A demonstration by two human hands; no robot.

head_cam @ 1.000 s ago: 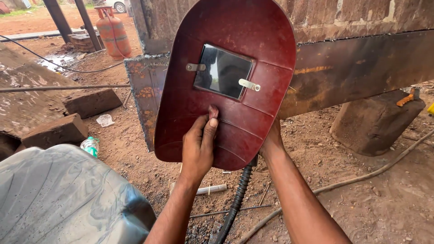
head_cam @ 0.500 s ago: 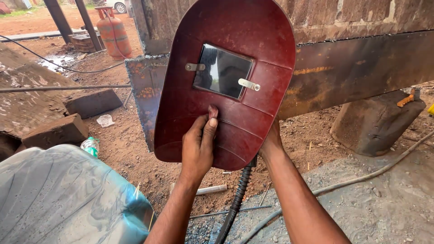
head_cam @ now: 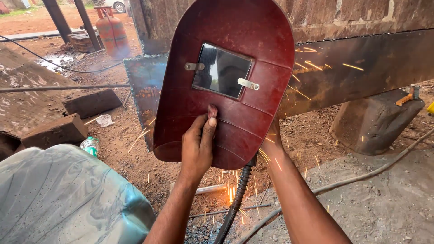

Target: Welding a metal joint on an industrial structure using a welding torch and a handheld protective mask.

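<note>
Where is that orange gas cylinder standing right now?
The gas cylinder stands upright at the head view's top left, on red dirt beside dark posts, far behind the red welding shield.

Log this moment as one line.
left hand: holds dark red welding shield upright | right hand: behind shield, mostly hidden | sparks: flying below shield | black hose: trails down

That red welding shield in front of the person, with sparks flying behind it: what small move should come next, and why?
Probably none beyond keeping the red shield steady where it is. The left hand holds it up from below, and the right hand reaches behind its edge, where orange sparks spray out and fall to the ground. The dark window sits squarely in the line of sight, so lowering it now seems unwise.
</note>
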